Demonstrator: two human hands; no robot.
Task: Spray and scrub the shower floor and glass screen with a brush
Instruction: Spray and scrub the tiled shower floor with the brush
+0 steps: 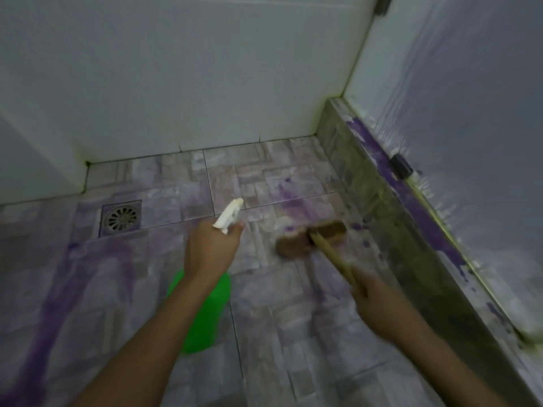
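One green plastic spray bottle with white trigger head (205,312), gripped in left hand (211,251). One brown-bristled, wooden-handled scrub brush (311,236), clasped by right hand (379,306), resting on purple-streaked tiled shower floor (264,177). One square metal drain (120,218).

Both forearms bare, apparently sleeveless; hands, left (210,248) and right (379,306), ungloved.

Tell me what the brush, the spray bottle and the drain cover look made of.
Brush: wood-looking tan handle, brown head, blurred. Spray bottle: glossy green plastic with a white plastic trigger head. Drain cover: dull metal, probably steel, with radial slots.
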